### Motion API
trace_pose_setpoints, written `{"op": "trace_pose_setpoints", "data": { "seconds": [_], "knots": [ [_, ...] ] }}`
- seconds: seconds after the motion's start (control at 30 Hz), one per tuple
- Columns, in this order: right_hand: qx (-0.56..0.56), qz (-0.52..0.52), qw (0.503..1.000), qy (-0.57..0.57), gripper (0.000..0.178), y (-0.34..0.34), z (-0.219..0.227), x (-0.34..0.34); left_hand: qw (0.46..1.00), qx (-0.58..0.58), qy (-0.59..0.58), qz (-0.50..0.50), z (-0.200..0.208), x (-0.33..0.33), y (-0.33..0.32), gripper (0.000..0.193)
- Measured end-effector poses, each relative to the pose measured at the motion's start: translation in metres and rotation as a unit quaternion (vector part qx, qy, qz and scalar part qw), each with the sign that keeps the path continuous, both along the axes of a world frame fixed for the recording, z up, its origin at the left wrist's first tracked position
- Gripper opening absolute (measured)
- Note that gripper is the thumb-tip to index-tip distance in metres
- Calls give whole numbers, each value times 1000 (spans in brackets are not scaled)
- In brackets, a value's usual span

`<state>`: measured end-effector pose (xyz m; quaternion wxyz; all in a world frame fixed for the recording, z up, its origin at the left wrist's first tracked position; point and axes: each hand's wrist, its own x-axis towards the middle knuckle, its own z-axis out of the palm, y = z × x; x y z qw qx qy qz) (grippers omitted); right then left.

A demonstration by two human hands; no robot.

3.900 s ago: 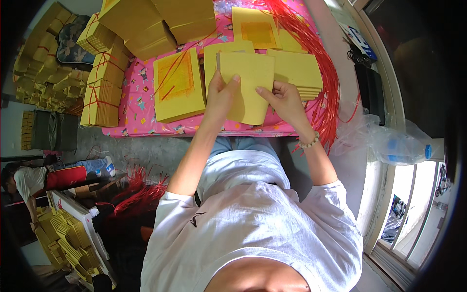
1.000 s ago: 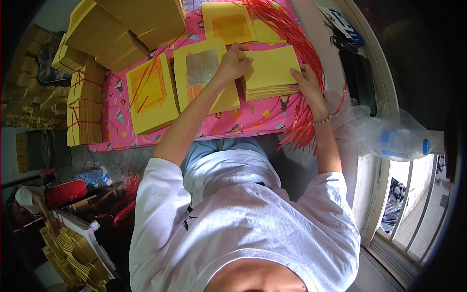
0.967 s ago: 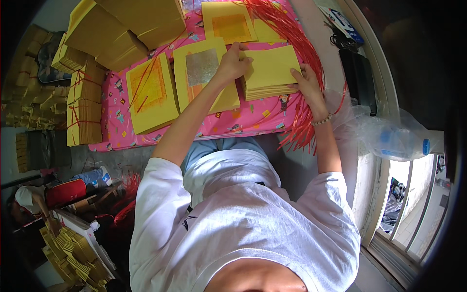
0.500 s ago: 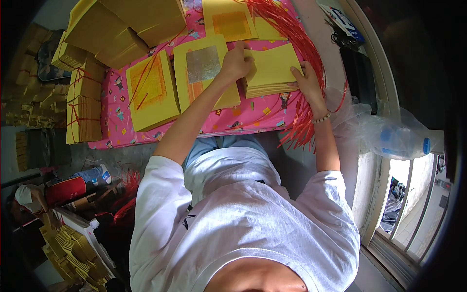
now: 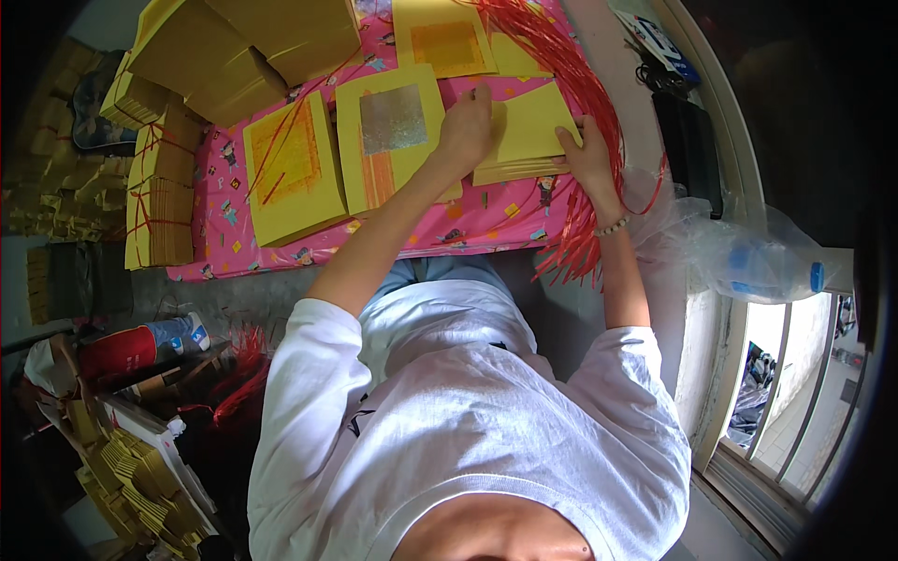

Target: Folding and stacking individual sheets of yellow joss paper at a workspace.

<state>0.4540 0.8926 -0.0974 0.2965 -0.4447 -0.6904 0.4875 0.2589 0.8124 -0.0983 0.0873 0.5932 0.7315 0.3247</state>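
My left hand [image 5: 468, 126] and my right hand [image 5: 585, 157] hold a plain yellow paper sheet [image 5: 531, 126] by its left and right edges. The sheet sits tilted on top of a low pile of yellow paper [image 5: 513, 171] on the pink patterned tablecloth [image 5: 486, 222]. Just left of my left hand lies a yellow stack with a silver foil square [image 5: 393, 120]. Further left is a yellow stack with an orange print [image 5: 285, 164], with loose red strings lying across it.
A mass of red strings [image 5: 571, 65] runs down the table's right side. Tall yellow paper piles [image 5: 234, 47] and tied bundles [image 5: 157, 210] fill the back left. A clear plastic bag [image 5: 748, 262] lies at right by the window. More paper bundles [image 5: 131, 467] sit on the floor.
Both hands have moved from a sheet at the table's middle to the right-hand pile. In the last second the top sheet has lifted and turned slightly between them.
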Motion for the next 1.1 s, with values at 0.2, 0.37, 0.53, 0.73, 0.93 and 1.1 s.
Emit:
{"op": "trace_pose_setpoints", "data": {
  "seconds": [0.2,0.37,0.53,0.73,0.93,1.1],
  "knots": [
    [319,-13,911,-261,35,-17,34,-4,996,50,73,20,-6,8,-1,31],
    [402,14,889,-218,41,-19,43,-17,989,74,122,31,-9,12,-3,27],
    [481,86,824,-288,51,-20,14,-26,992,51,110,21,-5,13,-5,26],
    [400,129,850,-317,55,-21,-5,-23,971,106,204,62,-7,18,-10,44],
    [402,127,853,-306,55,-14,-16,-22,978,148,139,-47,17,20,-28,42],
    [426,120,845,-300,55,-16,-18,-22,985,102,134,-31,-14,50,-43,43]
  ]
}}
